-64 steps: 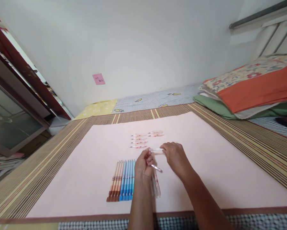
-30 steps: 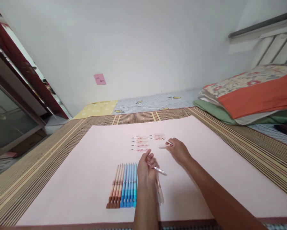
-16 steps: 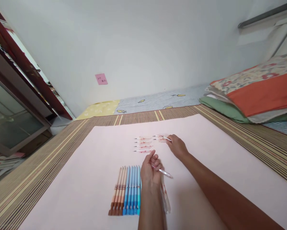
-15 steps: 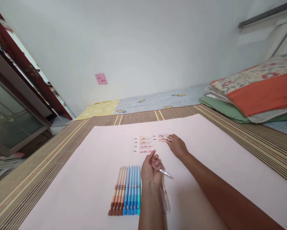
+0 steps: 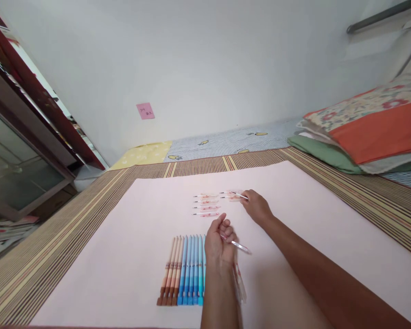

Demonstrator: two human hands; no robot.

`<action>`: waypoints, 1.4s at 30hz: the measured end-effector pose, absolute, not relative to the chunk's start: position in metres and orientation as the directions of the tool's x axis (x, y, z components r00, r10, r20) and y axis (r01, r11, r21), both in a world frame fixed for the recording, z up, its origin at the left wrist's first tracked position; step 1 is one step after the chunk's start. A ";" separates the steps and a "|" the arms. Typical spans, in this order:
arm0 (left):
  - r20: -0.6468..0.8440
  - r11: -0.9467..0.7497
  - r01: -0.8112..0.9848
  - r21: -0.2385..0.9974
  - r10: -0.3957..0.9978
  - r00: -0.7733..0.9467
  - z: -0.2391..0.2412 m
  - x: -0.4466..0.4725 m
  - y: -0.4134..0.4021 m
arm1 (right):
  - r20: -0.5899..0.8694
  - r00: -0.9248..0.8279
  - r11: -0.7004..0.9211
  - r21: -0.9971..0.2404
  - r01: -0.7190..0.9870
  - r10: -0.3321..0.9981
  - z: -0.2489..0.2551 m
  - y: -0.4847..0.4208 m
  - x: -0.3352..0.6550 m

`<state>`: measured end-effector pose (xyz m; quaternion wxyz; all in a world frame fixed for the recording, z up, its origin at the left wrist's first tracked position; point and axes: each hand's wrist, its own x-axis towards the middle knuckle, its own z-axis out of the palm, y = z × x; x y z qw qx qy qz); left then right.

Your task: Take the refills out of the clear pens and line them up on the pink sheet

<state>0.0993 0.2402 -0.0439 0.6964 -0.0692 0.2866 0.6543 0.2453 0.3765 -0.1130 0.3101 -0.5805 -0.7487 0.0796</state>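
Observation:
My left hand [image 5: 221,239] is curled around a clear pen part [image 5: 238,246] that sticks out to the right, just above a row of brown and blue pens [image 5: 184,269]. My right hand [image 5: 256,208] reaches further out and pinches a thin refill [image 5: 239,195] beside the far group of clear pink pens [image 5: 207,205] laid in rows on the pale pink sheet [image 5: 123,242]. A few more clear pens [image 5: 239,285] lie under my left wrist.
The pink sheet lies on a striped woven mat [image 5: 54,237] on a bed. Folded bedding with an orange and floral cover [image 5: 370,123] is stacked at the right. A cabinet with glass [image 5: 16,151] stands at the left, and a pink note [image 5: 145,110] is stuck on the wall.
My right hand moved away from my left hand, carrying a thin refill to the far row of clear pens. My left hand kept hold of its clear part.

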 end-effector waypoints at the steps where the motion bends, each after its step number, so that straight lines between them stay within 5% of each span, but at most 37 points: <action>1: -0.491 0.135 -0.951 0.279 0.871 -0.020 -0.044 0.100 0.240 | 0.376 -0.132 0.315 -0.482 0.818 0.917 -0.113 0.377 0.245; 34: -0.451 0.142 -0.940 0.310 0.893 -0.014 -0.051 0.098 0.241 | 0.388 -0.159 0.369 -0.559 0.743 0.908 -0.100 0.365 0.245; 42: -0.464 0.139 -0.946 0.292 0.886 -0.013 -0.049 0.098 0.241 | 0.364 -0.425 0.539 -0.317 0.780 0.829 -0.090 0.350 0.249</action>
